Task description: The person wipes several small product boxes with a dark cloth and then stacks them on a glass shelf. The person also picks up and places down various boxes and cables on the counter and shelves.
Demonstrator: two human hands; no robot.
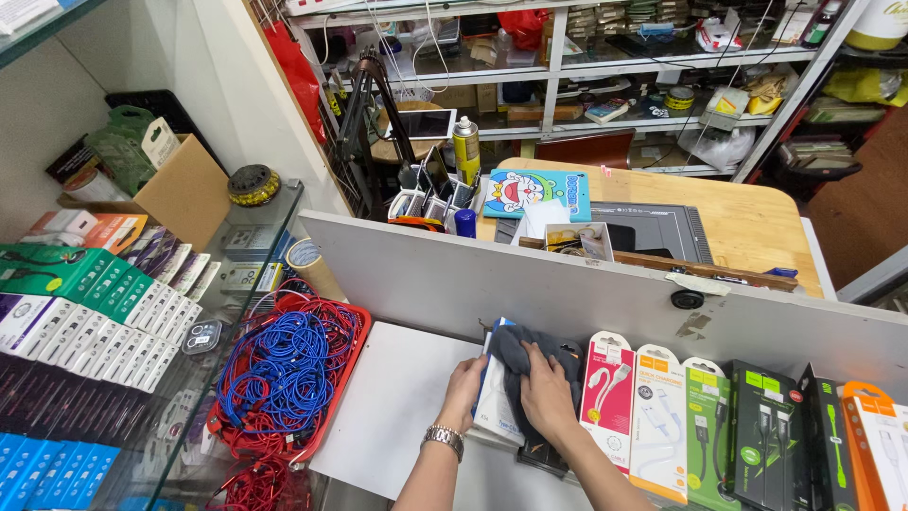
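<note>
My left hand (462, 390), with a metal watch on the wrist, grips the edge of a white and blue boxed package (495, 407) standing at the left end of a row of packaged cables. My right hand (548, 395) presses a dark grey cloth (526, 355) against the top and front of that package. The cloth drapes over the package and partly hides it. Both hands are close together, just in front of the grey partition board (530, 284).
Packaged cables (662, 416) in pink, white, green, black and orange stand in a row to the right. A red tray of blue and red cables (284, 374) lies to the left on a glass counter with boxed goods. Behind the partition sits a wooden workbench (747, 222) and cluttered shelves.
</note>
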